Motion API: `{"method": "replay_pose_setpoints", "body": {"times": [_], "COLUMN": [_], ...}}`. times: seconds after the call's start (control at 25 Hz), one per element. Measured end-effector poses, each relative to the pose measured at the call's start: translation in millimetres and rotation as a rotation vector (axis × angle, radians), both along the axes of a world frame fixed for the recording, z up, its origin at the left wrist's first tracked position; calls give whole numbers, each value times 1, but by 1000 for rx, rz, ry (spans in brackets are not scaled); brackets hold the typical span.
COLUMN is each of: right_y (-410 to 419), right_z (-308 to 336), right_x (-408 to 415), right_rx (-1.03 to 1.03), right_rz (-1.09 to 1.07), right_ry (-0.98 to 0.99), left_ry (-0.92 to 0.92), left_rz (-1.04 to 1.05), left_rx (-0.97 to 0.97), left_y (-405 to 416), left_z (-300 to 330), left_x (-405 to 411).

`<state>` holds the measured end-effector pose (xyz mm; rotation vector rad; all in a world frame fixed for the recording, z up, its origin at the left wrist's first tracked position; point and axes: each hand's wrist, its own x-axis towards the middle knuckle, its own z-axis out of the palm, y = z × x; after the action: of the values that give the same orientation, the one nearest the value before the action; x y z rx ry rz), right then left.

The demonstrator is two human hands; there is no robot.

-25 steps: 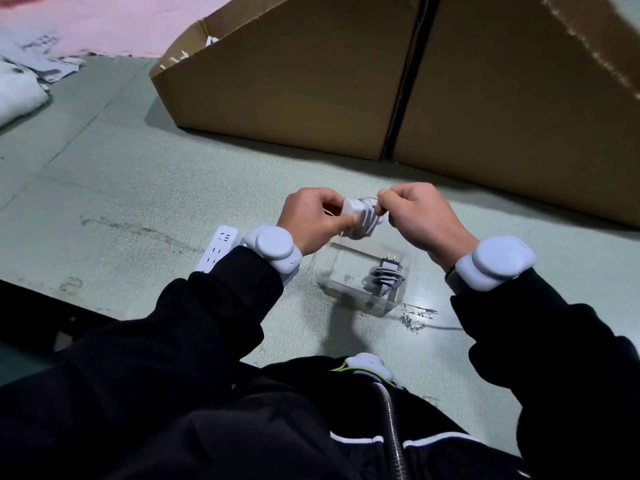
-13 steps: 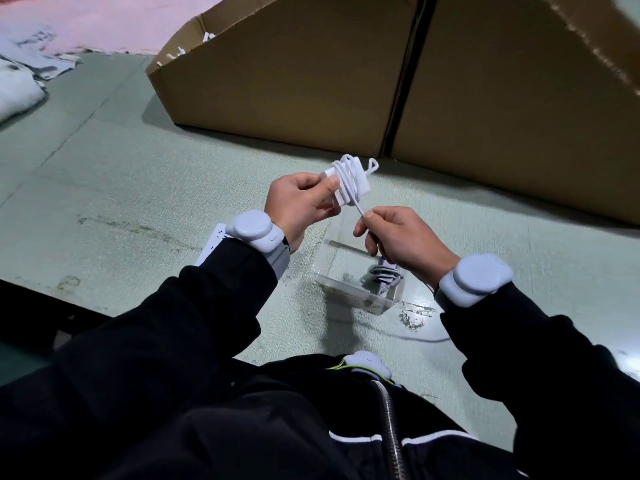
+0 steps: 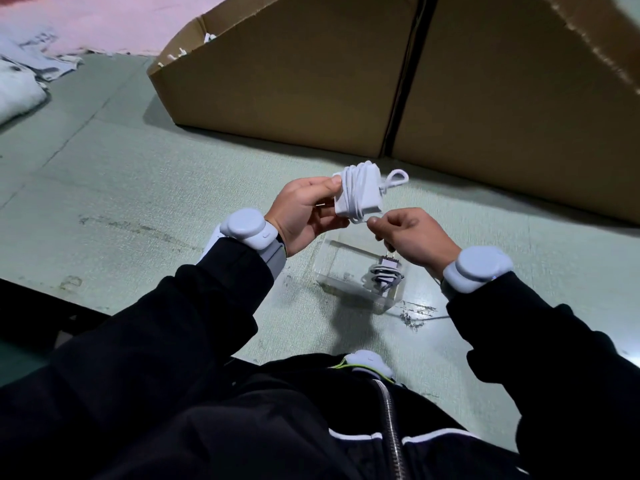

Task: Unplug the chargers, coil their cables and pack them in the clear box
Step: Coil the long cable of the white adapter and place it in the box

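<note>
My left hand (image 3: 304, 213) grips a white charger (image 3: 358, 195) held up above the floor, with its white cable wound several times around the body. A small loop of cable sticks out at its right side. My right hand (image 3: 403, 237) pinches the free end of that cable just below the charger. Under my hands the clear box (image 3: 332, 261) sits on the green floor. Inside it lies another charger (image 3: 384, 275) with its cable wrapped around it.
A white power strip (image 3: 211, 239) lies on the floor, mostly hidden behind my left wrist. Large cardboard boxes (image 3: 311, 81) stand behind. Pale cloth (image 3: 17, 88) lies at the far left. Grey bands sit on both wrists.
My hands rose from just above the box. The charger turned upright in my left hand, and my right hand pulled the cable end down and then back up close under the charger.
</note>
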<state>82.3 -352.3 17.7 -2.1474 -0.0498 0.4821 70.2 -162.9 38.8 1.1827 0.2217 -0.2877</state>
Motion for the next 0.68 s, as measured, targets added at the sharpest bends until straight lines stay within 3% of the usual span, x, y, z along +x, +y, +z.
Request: {"method": "replay_pose_setpoints", "body": {"times": [0.32,0.68], "right_y": [-9,-2], "right_z": [8,17], "right_x": [14,18], "right_rx": [169,227], "right_rz": [-180,-120], "right_ry": [66,23], "left_ry": [-46,-177], "left_rz": [-243,-256], "left_rx": [212,556], "left_y": [0,-2], "left_z": [-14,-20], "left_x": [-3,-1]}}
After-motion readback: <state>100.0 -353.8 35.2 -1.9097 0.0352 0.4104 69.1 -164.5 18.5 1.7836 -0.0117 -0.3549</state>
